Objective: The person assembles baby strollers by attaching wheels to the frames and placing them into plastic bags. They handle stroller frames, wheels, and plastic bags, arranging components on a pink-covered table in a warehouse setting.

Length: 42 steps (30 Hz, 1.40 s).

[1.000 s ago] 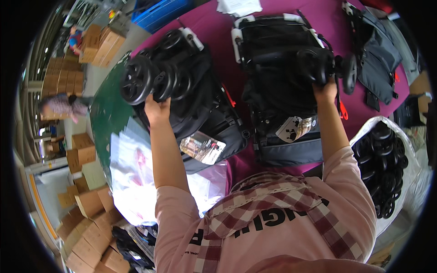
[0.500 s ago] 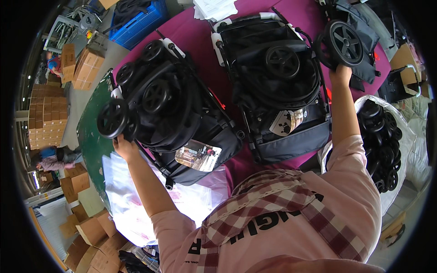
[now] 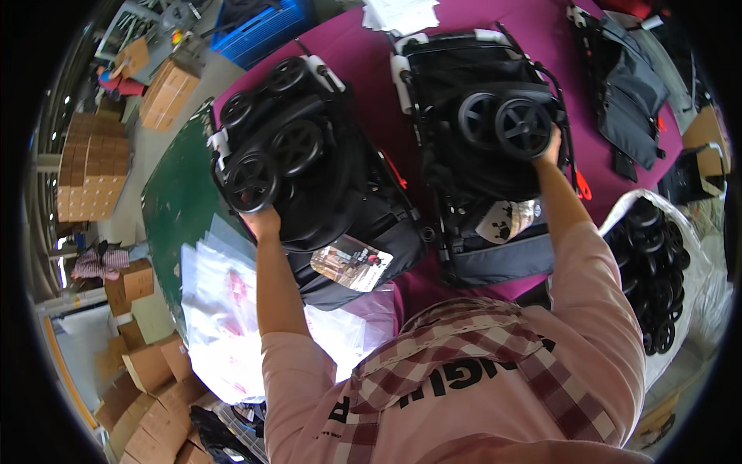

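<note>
Two folded black strollers lie on the purple-covered table, a left stroller (image 3: 332,201) and a right stroller (image 3: 479,73). My left hand (image 3: 264,223) is closed on a black spoked wheel (image 3: 253,182) at the left stroller's left side. Beside it another wheel (image 3: 297,147) rests on the folded frame. My right hand (image 3: 551,147) grips a spoked wheel (image 3: 523,127) over the right stroller, overlapping a second wheel (image 3: 475,120) there. Both hands' fingertips are partly hidden behind the wheels. A printed card lies on each stroller's fabric.
Clear plastic bags (image 3: 232,309) lie at the table's left front. A white sack (image 3: 676,309) of black wheels stands at right. Another folded black piece (image 3: 630,93) lies at far right. A blue crate (image 3: 263,31), cardboard boxes (image 3: 97,170) and other people are beyond.
My right hand has brought its wheel leftward and nearer, onto the right stroller. My left hand has moved its wheel rightward, in over the left stroller. The view has shifted slightly.
</note>
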{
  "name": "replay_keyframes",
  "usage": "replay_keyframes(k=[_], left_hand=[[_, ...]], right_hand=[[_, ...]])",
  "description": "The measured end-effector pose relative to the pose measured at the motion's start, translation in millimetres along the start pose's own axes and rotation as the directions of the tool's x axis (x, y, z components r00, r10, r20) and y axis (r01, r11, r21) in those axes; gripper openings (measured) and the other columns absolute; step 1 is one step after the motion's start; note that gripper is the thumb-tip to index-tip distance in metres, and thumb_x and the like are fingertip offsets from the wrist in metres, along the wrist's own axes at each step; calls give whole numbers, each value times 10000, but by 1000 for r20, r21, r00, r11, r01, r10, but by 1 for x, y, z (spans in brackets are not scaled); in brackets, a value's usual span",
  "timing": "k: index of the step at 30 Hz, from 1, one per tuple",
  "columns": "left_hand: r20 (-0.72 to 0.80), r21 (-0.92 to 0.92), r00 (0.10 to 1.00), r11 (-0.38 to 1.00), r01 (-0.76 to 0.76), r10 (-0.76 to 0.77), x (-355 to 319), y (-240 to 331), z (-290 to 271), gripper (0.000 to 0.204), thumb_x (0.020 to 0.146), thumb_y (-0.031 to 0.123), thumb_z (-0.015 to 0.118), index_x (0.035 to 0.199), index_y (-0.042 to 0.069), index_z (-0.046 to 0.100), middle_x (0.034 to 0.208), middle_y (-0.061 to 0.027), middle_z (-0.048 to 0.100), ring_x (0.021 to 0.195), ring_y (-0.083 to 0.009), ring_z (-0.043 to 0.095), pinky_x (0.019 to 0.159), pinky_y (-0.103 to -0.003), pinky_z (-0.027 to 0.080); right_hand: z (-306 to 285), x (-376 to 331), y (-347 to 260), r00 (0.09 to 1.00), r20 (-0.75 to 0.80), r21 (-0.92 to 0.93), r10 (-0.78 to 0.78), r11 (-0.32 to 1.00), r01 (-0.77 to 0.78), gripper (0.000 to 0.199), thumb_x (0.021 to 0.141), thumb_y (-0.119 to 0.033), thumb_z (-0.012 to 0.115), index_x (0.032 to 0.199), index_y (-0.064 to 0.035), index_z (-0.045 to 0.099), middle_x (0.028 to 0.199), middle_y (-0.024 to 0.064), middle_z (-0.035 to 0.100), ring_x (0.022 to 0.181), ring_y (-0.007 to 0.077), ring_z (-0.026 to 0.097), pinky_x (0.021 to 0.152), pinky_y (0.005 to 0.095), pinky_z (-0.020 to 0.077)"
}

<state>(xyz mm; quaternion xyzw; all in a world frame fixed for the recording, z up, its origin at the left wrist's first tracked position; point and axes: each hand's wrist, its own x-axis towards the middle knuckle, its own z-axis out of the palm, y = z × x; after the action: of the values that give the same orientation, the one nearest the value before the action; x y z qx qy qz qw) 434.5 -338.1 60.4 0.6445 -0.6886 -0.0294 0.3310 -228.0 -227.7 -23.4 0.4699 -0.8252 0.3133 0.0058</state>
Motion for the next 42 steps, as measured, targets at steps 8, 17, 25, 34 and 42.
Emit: replay_keyframes(k=[8, 17, 25, 34, 42], left_hand=[[-455, 206, 862, 915, 346, -224, -4, 3, -88, 514, 826, 111, 624, 1308, 61, 454, 1280, -229, 458, 1186, -410, 423, 994, -475, 360], [284, 581, 958, 802, -138, -40, 43, 191, -13, 578, 824, 586, 573, 1236, 181, 599, 1441, -88, 381, 1416, -341, 165, 1108, -585, 155], [440, 354, 871, 848, -394, 220, 24, 138, -69, 500, 662, 206, 796, 1110, 60, 630, 1376, -34, 446, 1394, -301, 242, 1087, -480, 278], [339, 701, 934, 631, -333, 116, 39, 150, 11, 659, 791, 182, 679, 1383, 166, 390, 1397, -140, 413, 1362, -324, 313, 1118, -432, 269], [102, 393, 984, 902, -177, 149, 26, 171, 25, 674, 726, 108, 715, 1341, 233, 471, 1355, -246, 438, 1196, -391, 489, 983, -421, 435]], right_hand=[[-112, 49, 14, 969, 159, -104, -189, 973, 207, 318, 794, -78, 584, 1109, -37, 598, 1001, 208, 610, 977, 403, 568, 859, 458, 465], [-60, 16, -175, 737, 498, -140, -458, 796, 589, 601, 774, -518, 662, 1302, -264, 529, 1489, 40, 300, 1415, 330, 155, 1111, 585, 145], [-78, 22, -140, 763, 531, -261, -368, 786, 561, 789, 727, -229, 693, 1432, -213, 337, 1538, 40, 202, 1430, 306, 143, 1126, 511, 187], [-61, 9, -152, 851, 378, -304, -364, 819, 486, 929, 704, -156, 709, 1477, -96, 198, 1535, 131, 187, 1417, 292, 199, 1142, 419, 197], [-68, -12, -117, 794, 466, -376, -390, 725, 577, 881, 665, -122, 690, 1441, -53, 279, 1554, 68, 162, 1387, 195, 280, 1136, 422, 208]])
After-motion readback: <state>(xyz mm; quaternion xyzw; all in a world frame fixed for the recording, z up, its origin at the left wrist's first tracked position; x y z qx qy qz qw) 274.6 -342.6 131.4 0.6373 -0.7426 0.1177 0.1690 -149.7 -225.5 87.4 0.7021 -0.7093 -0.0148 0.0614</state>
